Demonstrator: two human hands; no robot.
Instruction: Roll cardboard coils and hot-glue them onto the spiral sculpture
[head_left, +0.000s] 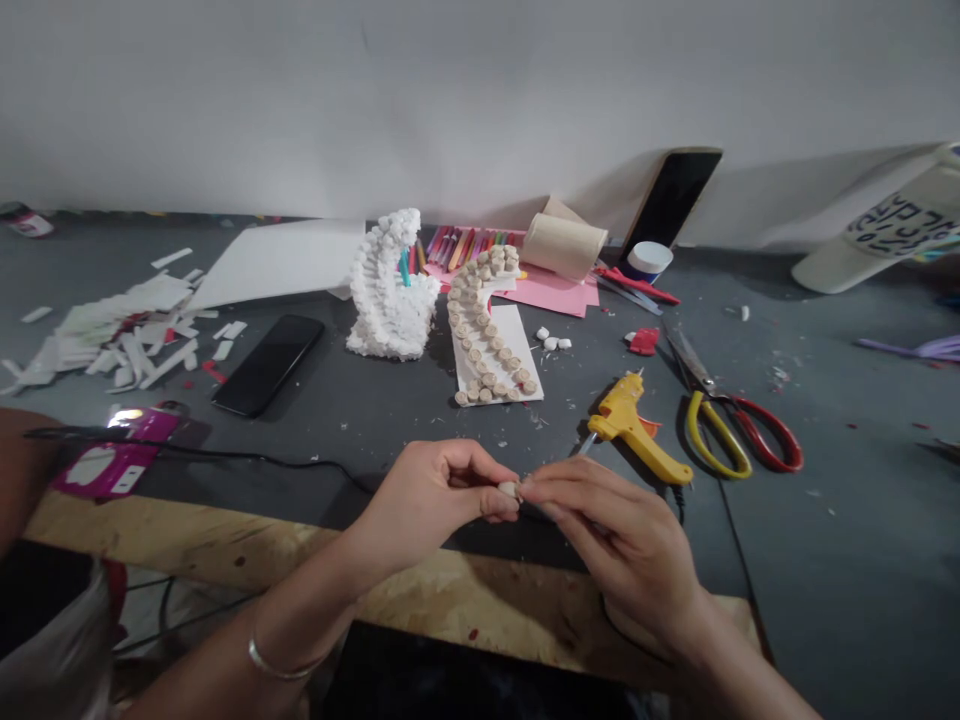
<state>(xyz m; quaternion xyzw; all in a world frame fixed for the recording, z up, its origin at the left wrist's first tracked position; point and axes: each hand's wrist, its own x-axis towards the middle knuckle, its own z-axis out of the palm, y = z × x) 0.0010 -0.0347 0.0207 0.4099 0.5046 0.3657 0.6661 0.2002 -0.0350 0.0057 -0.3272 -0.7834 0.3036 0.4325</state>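
My left hand (435,495) and my right hand (615,535) meet over the near edge of the grey table (825,400), fingers pinched together on one small pale rolled piece (510,489). Both hands are closed on it. Just behind them lies a yellow glue gun (637,430). Farther back stands a curved model covered with the same small beige rolls (487,330) on a white card, next to a white textured curved model (390,290).
Yellow and red handled scissors (731,420) lie right of the glue gun. A black phone (268,363) and white paper scraps (127,330) are at the left. Pink paper (555,290), a beige roll (564,245), a white cap (885,235) and a dark tablet (671,200) sit at the back.
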